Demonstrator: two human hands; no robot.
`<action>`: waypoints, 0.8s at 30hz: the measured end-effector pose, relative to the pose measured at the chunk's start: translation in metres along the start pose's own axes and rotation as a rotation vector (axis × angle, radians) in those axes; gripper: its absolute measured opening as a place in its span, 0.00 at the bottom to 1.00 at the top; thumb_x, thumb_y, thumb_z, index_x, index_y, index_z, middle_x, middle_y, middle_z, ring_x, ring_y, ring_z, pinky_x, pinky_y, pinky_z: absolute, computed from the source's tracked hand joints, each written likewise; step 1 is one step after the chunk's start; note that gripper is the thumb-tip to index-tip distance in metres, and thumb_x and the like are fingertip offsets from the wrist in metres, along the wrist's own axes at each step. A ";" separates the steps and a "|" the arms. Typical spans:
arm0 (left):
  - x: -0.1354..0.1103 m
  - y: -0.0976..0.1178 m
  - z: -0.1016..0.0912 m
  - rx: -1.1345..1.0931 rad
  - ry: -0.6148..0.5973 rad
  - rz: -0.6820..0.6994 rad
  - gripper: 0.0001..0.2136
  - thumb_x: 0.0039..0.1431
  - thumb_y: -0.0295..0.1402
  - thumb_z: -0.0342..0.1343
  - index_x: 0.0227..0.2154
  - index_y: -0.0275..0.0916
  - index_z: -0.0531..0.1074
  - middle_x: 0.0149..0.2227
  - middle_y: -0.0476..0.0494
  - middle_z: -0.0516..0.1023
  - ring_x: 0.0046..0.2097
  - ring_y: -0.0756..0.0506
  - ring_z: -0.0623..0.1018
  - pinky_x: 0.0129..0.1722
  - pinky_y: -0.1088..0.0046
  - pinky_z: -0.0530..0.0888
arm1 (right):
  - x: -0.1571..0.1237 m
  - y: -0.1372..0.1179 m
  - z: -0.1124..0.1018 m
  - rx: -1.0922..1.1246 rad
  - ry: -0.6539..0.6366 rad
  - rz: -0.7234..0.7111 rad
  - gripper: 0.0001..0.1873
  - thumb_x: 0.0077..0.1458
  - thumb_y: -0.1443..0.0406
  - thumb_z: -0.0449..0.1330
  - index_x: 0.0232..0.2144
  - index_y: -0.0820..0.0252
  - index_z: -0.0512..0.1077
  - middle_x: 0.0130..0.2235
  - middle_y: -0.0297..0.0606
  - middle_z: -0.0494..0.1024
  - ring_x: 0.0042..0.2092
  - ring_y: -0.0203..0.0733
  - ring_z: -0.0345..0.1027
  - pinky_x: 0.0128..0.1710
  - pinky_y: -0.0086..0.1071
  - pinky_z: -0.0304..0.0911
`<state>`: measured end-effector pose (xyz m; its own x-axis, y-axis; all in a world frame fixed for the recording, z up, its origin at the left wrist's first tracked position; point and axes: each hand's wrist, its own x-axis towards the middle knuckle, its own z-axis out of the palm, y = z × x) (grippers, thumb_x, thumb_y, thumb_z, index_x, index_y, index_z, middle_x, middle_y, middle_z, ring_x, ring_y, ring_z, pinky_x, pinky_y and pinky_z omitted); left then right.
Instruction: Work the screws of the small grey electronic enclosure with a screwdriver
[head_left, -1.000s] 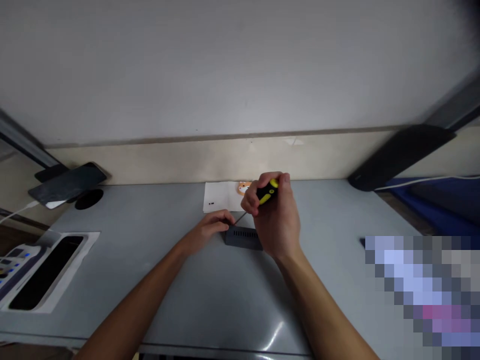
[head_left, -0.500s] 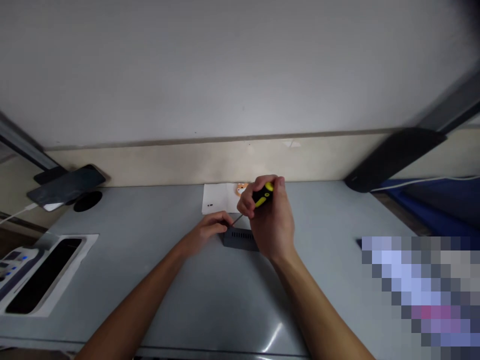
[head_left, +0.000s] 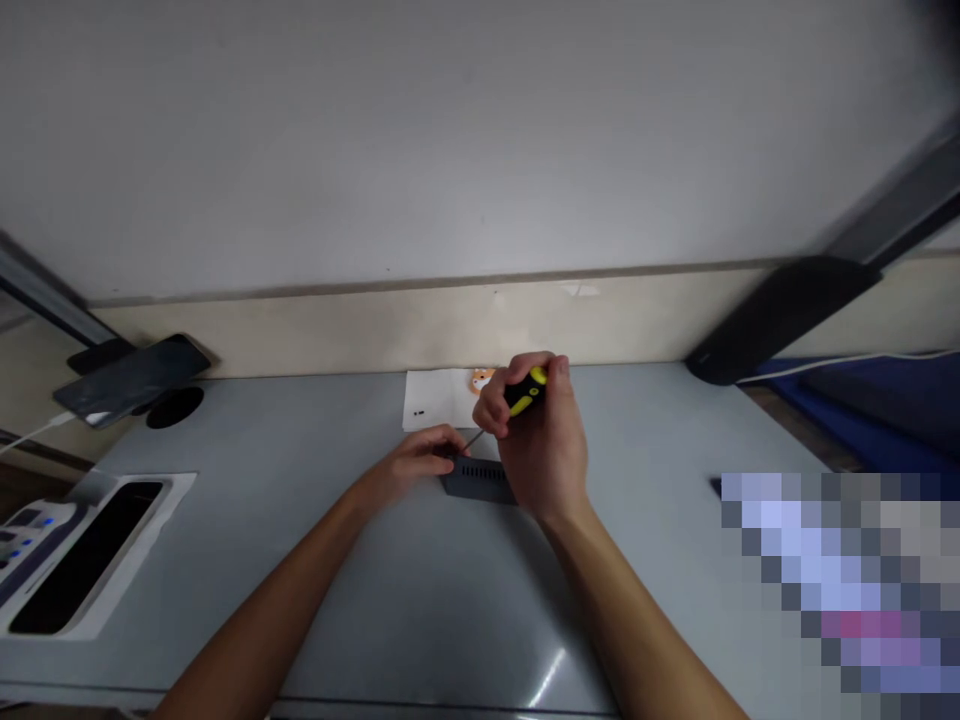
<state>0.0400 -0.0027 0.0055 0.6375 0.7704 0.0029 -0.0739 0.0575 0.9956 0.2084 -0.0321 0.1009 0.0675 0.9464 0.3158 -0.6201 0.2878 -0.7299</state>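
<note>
A dark grey box with a row of vent slots [head_left: 480, 482] lies on the grey desk. My left hand [head_left: 409, 465] grips its left end, with thumb on the near side and fingers over the top. In my right hand [head_left: 546, 440] is a black and yellow screwdriver [head_left: 527, 391], its handle wrapped by my fingers. The thin shaft slants down to the left, toward the box's upper left corner by my left fingertips. Its tip is hidden there. My right hand covers the right end of the box.
Behind the box lies white paper [head_left: 435, 398] with tiny dark pieces, beside an orange and white animal-face item [head_left: 481, 380]. On the left are a phone [head_left: 90, 555], a power strip [head_left: 34, 540] and another phone on a stand [head_left: 139, 378]. A black post base [head_left: 780, 320] stands back right.
Little differs. The whole view has shifted slightly. Both hands keep nearly the same pose, with the left thumb a touch lower on the box's end.
</note>
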 end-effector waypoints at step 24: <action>0.000 0.002 0.002 0.009 0.014 -0.013 0.10 0.55 0.34 0.58 0.40 0.38 0.75 0.39 0.44 0.73 0.44 0.42 0.70 0.47 0.66 0.64 | 0.001 0.002 -0.001 0.005 0.010 0.023 0.21 0.68 0.46 0.52 0.32 0.53 0.67 0.23 0.28 0.61 0.23 0.33 0.51 0.24 0.29 0.53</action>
<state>0.0412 -0.0032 0.0076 0.6278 0.7783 -0.0116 -0.0582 0.0618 0.9964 0.2081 -0.0308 0.0995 0.0605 0.9542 0.2930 -0.6252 0.2650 -0.7341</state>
